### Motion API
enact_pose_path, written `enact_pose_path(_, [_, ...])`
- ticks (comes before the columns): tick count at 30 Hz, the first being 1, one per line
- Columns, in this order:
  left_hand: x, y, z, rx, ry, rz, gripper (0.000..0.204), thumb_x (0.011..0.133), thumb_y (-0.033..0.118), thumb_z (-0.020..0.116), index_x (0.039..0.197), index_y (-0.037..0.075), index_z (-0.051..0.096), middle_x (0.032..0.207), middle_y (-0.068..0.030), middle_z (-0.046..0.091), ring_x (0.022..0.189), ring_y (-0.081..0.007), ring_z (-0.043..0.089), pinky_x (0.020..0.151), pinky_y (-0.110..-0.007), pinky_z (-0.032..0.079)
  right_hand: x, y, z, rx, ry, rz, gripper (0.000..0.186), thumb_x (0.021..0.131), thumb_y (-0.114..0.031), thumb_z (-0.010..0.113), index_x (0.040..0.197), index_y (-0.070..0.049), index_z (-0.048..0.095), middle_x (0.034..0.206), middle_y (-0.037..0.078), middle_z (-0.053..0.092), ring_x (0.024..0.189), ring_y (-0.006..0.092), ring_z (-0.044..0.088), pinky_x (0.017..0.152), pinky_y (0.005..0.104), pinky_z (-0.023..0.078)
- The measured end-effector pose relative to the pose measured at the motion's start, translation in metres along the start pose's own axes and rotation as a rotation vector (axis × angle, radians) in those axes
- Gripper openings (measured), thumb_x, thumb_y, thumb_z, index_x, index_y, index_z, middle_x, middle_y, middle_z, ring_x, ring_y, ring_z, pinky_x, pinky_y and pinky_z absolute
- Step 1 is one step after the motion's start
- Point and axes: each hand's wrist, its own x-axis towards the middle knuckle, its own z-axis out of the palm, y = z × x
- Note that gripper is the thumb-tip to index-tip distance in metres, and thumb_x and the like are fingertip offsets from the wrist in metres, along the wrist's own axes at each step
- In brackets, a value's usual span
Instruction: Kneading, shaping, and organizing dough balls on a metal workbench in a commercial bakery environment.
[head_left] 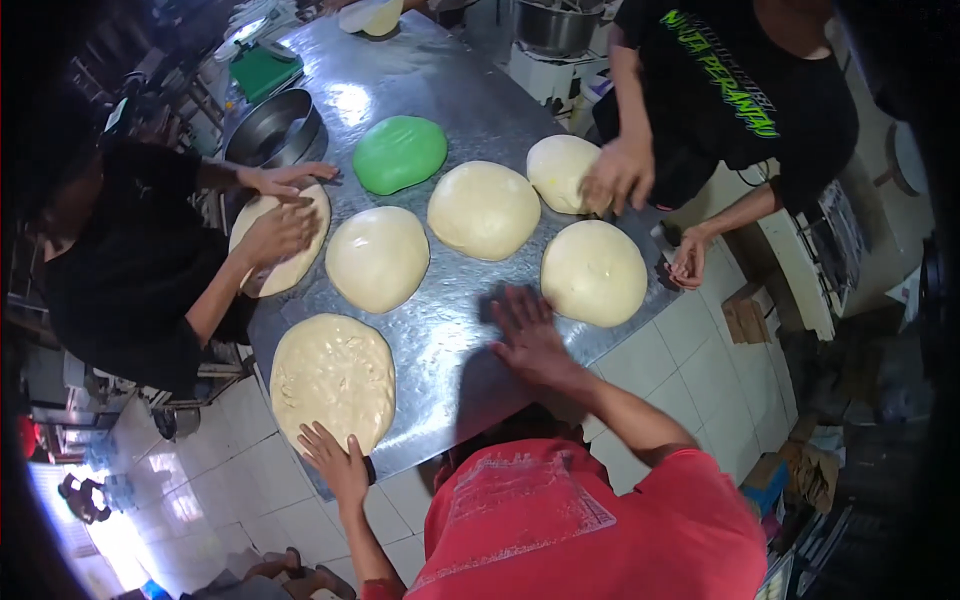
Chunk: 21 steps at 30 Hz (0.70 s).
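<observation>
Fingers (311,441) spread and grasping nothing, my left hand (344,472) reaches over the near rim of a lumpy dough round (333,375); from the head view I can't tell how firmly they touch. That round lies at the near left corner of the worktop (450,375), broad and flattish, creamy, glossy, with dimples across its top. Nearest my right hand (536,342) is a smooth, domed pale round (594,273), close to the worktop's right edge.

Farther in sit two more smooth domes, one left of the middle (377,260) and one at the middle (484,211), with a bright green round (400,154) behind them. At the right, a co-worker's blurred hand (621,172) covers part of another pale round (556,174). On the left, a second co-worker's two hands (278,232) lie on a flattened oval of dough (262,270), just in front of a dark round pan (303,140).

My left forearm comes up from below, fingers fanned and pointing away. My right arm slants in from the lower right, its fingers stretched, unclenched and holding nothing, above bare metal; contact there is unclear.
</observation>
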Motion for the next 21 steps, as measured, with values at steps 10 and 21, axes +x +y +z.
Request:
enact_pose_path(10, [-0.013,0.132,-0.038,-0.68,0.108,-0.125,0.04,0.1,0.017,0.057,0.135,-0.003,0.056,0.142,-0.0196,0.054,0.133,-0.0327,0.05,0.11,-0.036,0.037,0.034,-0.076,0.038,0.245,-0.07,-0.287,0.073,0.093,-0.045,0.055,0.148,0.001,0.042,0.16,0.027,0.026,0.149,0.0444,0.019,0.12,0.0572,0.013])
enact_pose_path(21, [-0.045,0.173,-0.052,-0.782,0.193,-0.128,0.023,0.099,0.013,0.056,0.114,-0.002,0.065,0.134,-0.0175,0.061,0.126,-0.0307,0.056,0.108,-0.038,0.04,0.039,-0.05,0.002,0.304,0.037,-0.256,0.061,0.089,-0.042,0.06,0.137,-0.005,0.056,0.15,0.021,0.046,0.141,0.0405,0.039,0.118,0.0517,0.026])
